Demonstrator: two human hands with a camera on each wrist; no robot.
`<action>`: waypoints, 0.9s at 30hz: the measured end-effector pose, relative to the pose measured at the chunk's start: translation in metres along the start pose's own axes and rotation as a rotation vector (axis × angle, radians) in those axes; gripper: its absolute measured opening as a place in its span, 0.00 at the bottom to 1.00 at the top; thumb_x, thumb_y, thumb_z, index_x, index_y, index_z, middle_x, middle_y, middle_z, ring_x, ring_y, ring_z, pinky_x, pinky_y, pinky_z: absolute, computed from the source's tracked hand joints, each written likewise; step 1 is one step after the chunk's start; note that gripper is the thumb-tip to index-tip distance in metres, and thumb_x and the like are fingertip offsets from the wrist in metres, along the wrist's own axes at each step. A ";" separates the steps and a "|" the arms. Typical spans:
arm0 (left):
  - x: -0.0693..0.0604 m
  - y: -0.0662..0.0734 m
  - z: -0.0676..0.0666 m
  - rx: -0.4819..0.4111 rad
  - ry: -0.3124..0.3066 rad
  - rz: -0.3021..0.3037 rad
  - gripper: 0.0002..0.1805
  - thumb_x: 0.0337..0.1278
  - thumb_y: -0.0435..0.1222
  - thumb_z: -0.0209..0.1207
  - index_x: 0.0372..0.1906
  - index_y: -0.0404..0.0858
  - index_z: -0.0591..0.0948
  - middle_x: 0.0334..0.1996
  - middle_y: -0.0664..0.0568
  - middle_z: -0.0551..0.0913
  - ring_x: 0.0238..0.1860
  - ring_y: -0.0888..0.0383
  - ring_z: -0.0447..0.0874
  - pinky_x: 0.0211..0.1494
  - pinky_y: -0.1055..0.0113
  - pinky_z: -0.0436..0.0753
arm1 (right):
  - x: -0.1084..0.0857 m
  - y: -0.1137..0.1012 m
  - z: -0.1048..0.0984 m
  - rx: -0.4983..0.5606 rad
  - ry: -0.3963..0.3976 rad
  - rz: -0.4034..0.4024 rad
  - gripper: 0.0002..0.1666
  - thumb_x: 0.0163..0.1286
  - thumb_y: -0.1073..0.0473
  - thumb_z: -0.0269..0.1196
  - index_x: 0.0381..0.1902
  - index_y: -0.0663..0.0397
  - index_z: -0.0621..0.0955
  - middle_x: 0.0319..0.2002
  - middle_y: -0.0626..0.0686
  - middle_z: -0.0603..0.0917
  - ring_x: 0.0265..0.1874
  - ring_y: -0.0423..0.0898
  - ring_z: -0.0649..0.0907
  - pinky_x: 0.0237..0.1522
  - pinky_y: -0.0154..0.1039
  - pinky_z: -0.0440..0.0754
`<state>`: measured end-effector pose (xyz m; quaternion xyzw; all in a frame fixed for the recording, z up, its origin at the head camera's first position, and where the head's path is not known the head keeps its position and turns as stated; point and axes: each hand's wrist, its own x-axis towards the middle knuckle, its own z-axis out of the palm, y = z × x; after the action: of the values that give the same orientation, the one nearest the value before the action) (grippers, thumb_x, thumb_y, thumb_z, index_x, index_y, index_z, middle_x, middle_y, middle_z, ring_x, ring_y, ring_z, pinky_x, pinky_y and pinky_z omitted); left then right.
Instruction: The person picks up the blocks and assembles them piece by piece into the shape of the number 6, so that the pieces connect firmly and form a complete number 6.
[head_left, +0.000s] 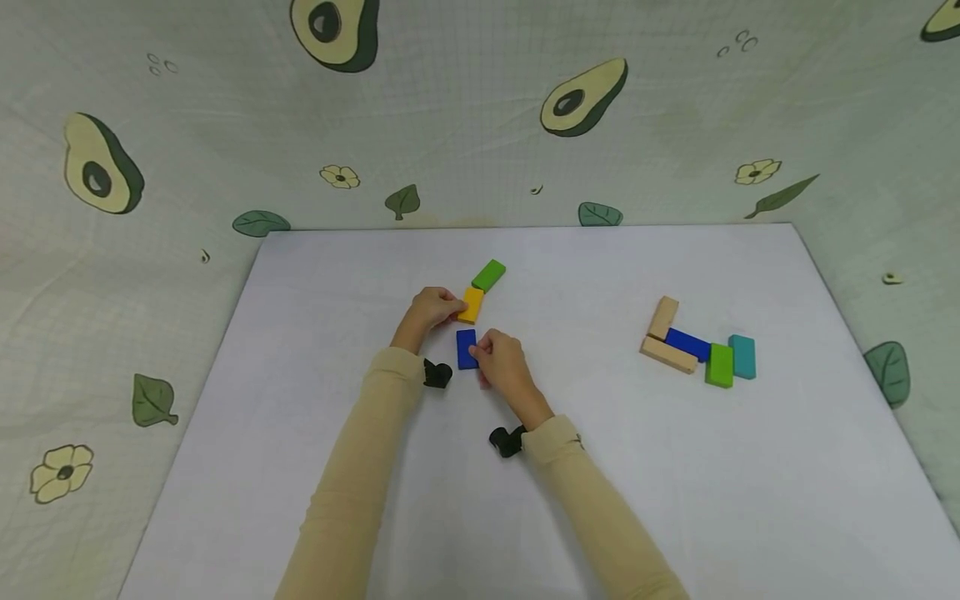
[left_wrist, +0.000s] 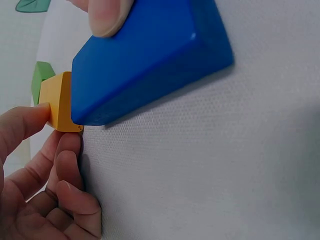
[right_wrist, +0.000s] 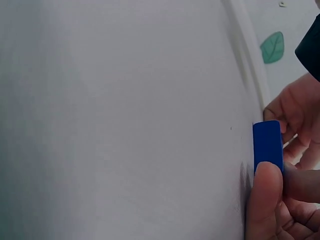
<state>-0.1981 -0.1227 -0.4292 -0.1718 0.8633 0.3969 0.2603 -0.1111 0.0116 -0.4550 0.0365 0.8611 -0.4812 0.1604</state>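
My left hand (head_left: 438,307) pinches the lower end of a yellow block (head_left: 472,305) between thumb and index finger, the other fingers curled beneath. The yellow block's far end meets a green block (head_left: 489,275), which lies at a slant. Nearer to me, my right hand (head_left: 502,362) holds a blue block (head_left: 467,349) by its right side, thumb and finger on it. In the head view a small gap separates the blue and yellow blocks. The left wrist view shows the blue block (left_wrist: 145,60) large, with a fingertip on top; the right wrist view shows its end (right_wrist: 268,145).
On the right of the white table (head_left: 600,517) several blocks lie touching: two wooden ones (head_left: 663,317), a blue one (head_left: 687,344), a green one (head_left: 719,366) and a teal one (head_left: 742,357). A cloth printed with avocados (head_left: 585,96) rises behind the table.
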 end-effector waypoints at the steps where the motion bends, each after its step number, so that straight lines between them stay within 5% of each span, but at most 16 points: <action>1: 0.000 0.000 0.000 -0.002 -0.002 0.001 0.14 0.57 0.45 0.60 0.38 0.38 0.77 0.27 0.52 0.74 0.29 0.59 0.70 0.32 0.72 0.69 | 0.001 0.000 0.000 0.018 -0.002 0.003 0.10 0.67 0.58 0.58 0.31 0.59 0.74 0.15 0.51 0.75 0.10 0.42 0.75 0.16 0.31 0.74; 27: 0.001 0.000 -0.001 0.007 -0.023 -0.007 0.16 0.57 0.46 0.59 0.41 0.37 0.77 0.30 0.51 0.75 0.31 0.58 0.70 0.35 0.70 0.69 | 0.009 0.003 0.001 0.195 0.004 -0.026 0.10 0.66 0.59 0.59 0.32 0.62 0.73 0.15 0.52 0.75 0.07 0.41 0.76 0.15 0.35 0.78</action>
<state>-0.1992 -0.1234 -0.4288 -0.1692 0.8609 0.3951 0.2721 -0.1188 0.0118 -0.4607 0.0419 0.8109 -0.5646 0.1481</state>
